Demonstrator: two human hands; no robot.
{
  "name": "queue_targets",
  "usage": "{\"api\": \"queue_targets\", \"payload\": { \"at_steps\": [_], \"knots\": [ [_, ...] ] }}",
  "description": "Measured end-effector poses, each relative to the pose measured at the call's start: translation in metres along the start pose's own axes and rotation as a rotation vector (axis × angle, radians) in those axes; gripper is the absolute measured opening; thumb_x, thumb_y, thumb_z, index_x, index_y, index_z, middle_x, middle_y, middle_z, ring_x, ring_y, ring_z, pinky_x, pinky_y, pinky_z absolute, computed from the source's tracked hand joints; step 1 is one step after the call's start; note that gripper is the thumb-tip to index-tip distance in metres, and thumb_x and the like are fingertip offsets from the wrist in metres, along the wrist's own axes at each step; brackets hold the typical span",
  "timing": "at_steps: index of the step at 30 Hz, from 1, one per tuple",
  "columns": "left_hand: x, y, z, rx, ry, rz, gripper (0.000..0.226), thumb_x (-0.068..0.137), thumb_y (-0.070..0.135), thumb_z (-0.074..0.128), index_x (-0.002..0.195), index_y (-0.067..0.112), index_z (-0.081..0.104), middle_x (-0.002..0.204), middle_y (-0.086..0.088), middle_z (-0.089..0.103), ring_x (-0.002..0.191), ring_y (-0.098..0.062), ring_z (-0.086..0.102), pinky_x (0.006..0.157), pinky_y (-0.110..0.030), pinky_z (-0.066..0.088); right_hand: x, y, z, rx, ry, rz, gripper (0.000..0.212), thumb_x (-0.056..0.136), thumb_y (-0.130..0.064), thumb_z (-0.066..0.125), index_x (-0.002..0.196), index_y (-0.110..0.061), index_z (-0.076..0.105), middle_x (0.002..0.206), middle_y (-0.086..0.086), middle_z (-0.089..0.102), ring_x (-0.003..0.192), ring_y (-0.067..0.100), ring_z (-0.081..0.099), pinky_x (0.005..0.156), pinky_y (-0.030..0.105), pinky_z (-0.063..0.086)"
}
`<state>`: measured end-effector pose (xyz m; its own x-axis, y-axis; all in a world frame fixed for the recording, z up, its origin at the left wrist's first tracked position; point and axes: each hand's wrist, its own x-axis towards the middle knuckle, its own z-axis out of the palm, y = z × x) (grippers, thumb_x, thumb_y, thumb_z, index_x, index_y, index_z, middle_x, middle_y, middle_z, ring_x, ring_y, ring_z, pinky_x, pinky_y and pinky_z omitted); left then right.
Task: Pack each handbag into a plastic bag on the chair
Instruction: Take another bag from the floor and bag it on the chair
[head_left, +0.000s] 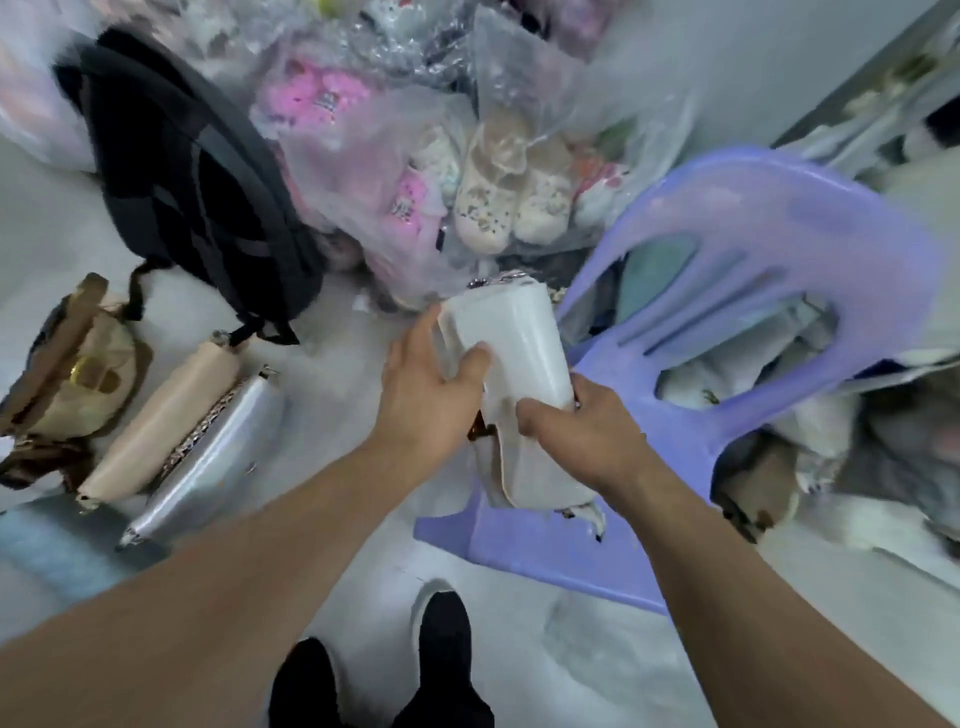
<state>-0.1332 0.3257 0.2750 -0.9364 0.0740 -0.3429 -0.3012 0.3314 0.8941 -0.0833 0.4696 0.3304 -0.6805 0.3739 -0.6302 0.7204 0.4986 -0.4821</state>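
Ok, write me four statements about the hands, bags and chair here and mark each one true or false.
1. The left hand and the right hand both grip the white handbag. True.
2. The chair is red. False: it is purple.
3. A silver handbag lies on the floor right beside a beige handbag. True.
4. The black backpack sits on the chair. False: it lies on the floor, apart from the chair.
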Motion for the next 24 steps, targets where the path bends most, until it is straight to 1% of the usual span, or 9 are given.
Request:
{"api": "queue_targets", "payload": {
  "at_steps": [3,5,7,9,11,14,17,20,24],
  "knots": [
    [-0.018,0.013,0.055,0.006,-0.124,0.016,0.071,0.083,0.049,0.058,0.149,0.042,0.033,0.145,-0.003,0.041,0.136,-0.021,0.039,0.115,-0.045,0.036,-0.007,0.05,-0.029,-0.014,0.036,0.074,0.052,0.063,-0.051,0.061,0.11,-0.03,0.066,0.104,-0.008,0.072,0.099,0.021,0.069,0.089,0.042,0.058],
    [-0.031,0.017,0.088,0.052,-0.172,0.019,0.079,0.08,0.057,0.059,0.151,0.044,0.027,0.149,0.0,0.03,0.141,-0.019,0.03,0.119,-0.041,0.029,-0.007,0.083,-0.046,-0.013,0.051,0.119,0.049,0.067,-0.051,0.065,0.111,-0.031,0.065,0.104,-0.009,0.072,0.101,0.021,0.068,0.089,0.039,0.057],
    [-0.039,0.018,0.119,0.079,-0.208,0.018,0.083,0.07,0.069,0.055,0.147,0.047,0.034,0.149,0.005,0.029,0.141,-0.022,0.033,0.115,-0.045,0.036,-0.005,0.113,-0.06,-0.037,0.05,0.153,0.041,0.078,-0.047,0.069,0.116,-0.032,0.061,0.106,-0.008,0.069,0.103,0.023,0.065,0.087,0.035,0.053],
    [-0.044,0.015,0.152,0.123,-0.259,-0.017,0.085,0.065,0.072,0.054,0.143,0.041,0.041,0.145,0.002,0.036,0.136,-0.023,0.038,0.112,-0.045,0.04,0.001,0.142,-0.07,-0.078,0.048,0.167,0.043,0.081,-0.05,0.068,0.12,-0.033,0.057,0.11,-0.005,0.067,0.108,0.026,0.063,0.09,0.036,0.051],
    [-0.049,0.013,0.179,0.159,-0.274,-0.058,0.085,0.065,0.071,0.057,0.141,0.034,0.044,0.139,0.002,0.044,0.13,-0.024,0.045,0.107,-0.045,0.044,0.008,0.164,-0.075,-0.123,0.043,0.157,0.054,0.072,-0.057,0.061,0.12,-0.035,0.054,0.111,-0.003,0.069,0.111,0.03,0.062,0.095,0.042,0.052],
    [-0.053,0.002,0.214,0.201,-0.223,-0.065,0.08,0.069,0.064,0.061,0.137,0.025,0.046,0.135,-0.003,0.05,0.124,-0.027,0.05,0.102,-0.048,0.047,0.021,0.193,-0.077,-0.134,0.04,0.145,0.078,0.048,-0.069,0.046,0.118,-0.035,0.051,0.108,0.0,0.068,0.11,0.034,0.059,0.095,0.046,0.053],
    [-0.055,-0.006,0.234,0.228,-0.183,-0.101,0.082,0.069,0.06,0.061,0.137,0.018,0.046,0.135,-0.006,0.052,0.122,-0.028,0.053,0.099,-0.042,0.049,0.029,0.215,-0.075,-0.133,0.006,0.128,0.057,0.071,-0.059,0.06,0.12,-0.032,0.05,0.106,0.001,0.065,0.111,0.034,0.056,0.095,0.047,0.051],
    [-0.05,-0.019,0.246,0.293,-0.127,-0.148,0.065,0.088,0.045,0.064,0.141,0.013,0.043,0.136,-0.009,0.052,0.122,-0.029,0.053,0.089,-0.031,0.045,0.039,0.23,-0.071,-0.152,-0.017,0.075,0.05,0.084,-0.05,0.063,0.128,-0.03,0.049,0.107,0.002,0.064,0.11,0.033,0.054,0.094,0.045,0.05],
    [-0.045,-0.03,0.254,0.4,-0.055,-0.243,0.059,0.096,0.038,0.052,0.147,0.014,0.034,0.139,-0.016,0.049,0.12,-0.038,0.053,0.096,-0.042,0.047,0.044,0.238,-0.071,-0.21,-0.026,-0.026,0.053,0.083,-0.042,0.067,0.131,-0.03,0.048,0.109,0.0,0.067,0.109,0.03,0.059,0.085,0.039,0.05]
  ]
}}
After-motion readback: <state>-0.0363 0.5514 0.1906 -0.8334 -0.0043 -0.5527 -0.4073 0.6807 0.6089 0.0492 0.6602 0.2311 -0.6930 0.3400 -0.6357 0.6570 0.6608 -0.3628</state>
